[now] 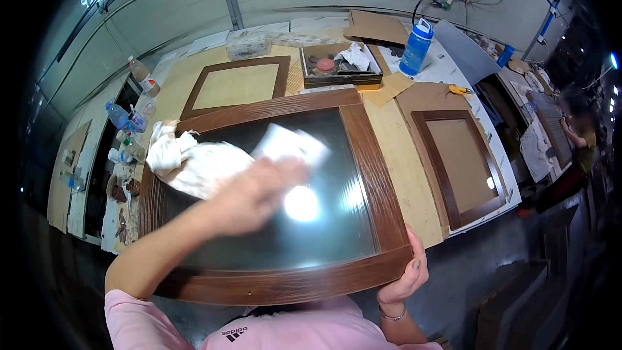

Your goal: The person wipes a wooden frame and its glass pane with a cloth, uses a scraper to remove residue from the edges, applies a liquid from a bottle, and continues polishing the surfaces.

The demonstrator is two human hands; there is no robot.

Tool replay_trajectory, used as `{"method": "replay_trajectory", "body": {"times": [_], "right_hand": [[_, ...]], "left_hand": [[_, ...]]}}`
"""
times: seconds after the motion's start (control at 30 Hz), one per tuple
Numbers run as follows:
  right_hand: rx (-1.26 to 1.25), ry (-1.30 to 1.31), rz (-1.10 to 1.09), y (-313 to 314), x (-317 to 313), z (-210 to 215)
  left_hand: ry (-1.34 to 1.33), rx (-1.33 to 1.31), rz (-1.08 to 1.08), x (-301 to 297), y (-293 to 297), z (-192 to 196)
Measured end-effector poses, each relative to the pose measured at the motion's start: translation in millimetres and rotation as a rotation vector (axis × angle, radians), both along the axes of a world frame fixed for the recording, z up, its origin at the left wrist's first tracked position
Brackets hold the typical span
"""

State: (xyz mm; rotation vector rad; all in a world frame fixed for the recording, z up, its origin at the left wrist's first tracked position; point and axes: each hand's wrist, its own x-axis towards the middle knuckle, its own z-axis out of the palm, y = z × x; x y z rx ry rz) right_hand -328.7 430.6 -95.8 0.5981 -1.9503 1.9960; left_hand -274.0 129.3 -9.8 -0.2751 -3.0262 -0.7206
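Observation:
A brown wooden framed door panel with a dark glass pane lies in front of me, its near edge close to my body. Over the glass, my left hand, smeared by motion, is closed on a flat white piece; its material is too blurred to tell. A crumpled white cloth rests on the panel's left part, partly behind my left forearm. At the near right corner, my right hand grips the frame, with fingers wrapped round its outer edge.
Smaller wooden frames stand by: one lies beyond the panel, another at right. An open box holds a red-lidded jar and rags. A blue bottle stands beside it. Several bottles line the left. A person works far right.

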Motion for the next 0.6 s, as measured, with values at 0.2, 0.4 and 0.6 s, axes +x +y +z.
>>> {"method": "replay_trajectory", "body": {"times": [0.2, 0.4, 0.6], "right_hand": [[0.022, 0.031, -0.008, 0.3, -1.3, -1.5], [0.011, 0.034, -0.02, -0.9, -1.2, -3.9], [0.018, 0.024, -0.055, -2.9, 1.6, 1.2]], "left_hand": [[-0.045, 0.142, -0.032, -11.7, 0.8, 5.7], [-0.018, 0.22, -0.279, 20.7, 38.1, 20.1], [0.061, 0.309, 0.113, 7.0, -37.9, -2.1]]}}
